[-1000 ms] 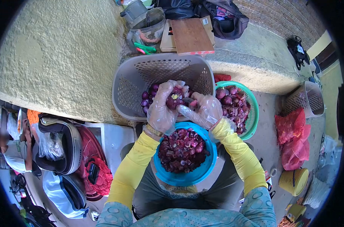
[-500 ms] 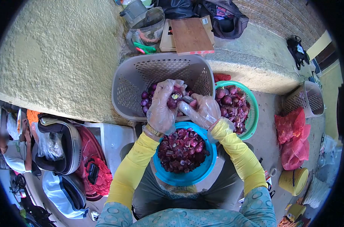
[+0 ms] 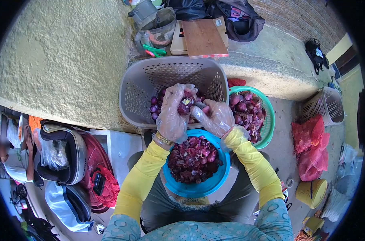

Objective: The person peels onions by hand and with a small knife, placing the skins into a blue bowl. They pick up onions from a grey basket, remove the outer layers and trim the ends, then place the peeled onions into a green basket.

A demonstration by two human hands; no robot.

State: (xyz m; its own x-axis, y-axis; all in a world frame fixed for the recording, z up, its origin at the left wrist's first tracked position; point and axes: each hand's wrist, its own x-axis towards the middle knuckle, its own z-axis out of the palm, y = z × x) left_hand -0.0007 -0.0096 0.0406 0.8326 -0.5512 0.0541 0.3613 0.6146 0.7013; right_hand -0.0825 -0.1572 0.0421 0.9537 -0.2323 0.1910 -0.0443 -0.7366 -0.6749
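Observation:
My left hand (image 3: pixel 172 114), in a clear plastic glove, is closed around a red onion (image 3: pixel 185 105) whose pale cut end faces me. Close beside it, my gloved right hand (image 3: pixel 216 117) grips what looks like a small knife (image 3: pixel 199 105), mostly hidden by the fingers, with its greyish blade by the onion. Both hands are over the near side of a grey perforated basket (image 3: pixel 138 94) with purple onions (image 3: pixel 154 105) inside. Below the hands, between my knees, a blue basin (image 3: pixel 225 170) holds a heap of onion skins (image 3: pixel 193 160) and pieces.
To the right stands a green colander (image 3: pixel 271 120) of red onions and skins. Red mesh bags (image 3: pixel 311 140), another grey basket (image 3: pixel 329 105) and a yellow bucket (image 3: pixel 311 193) lie farther right. A wooden board (image 3: pixel 204 38) rests behind the basket. At far left sits another person (image 3: pixel 15 160).
The hands stay nearly in place at the onion. The onion looks slightly turned, and my right thumb has shifted a little; the whole view has moved slightly.

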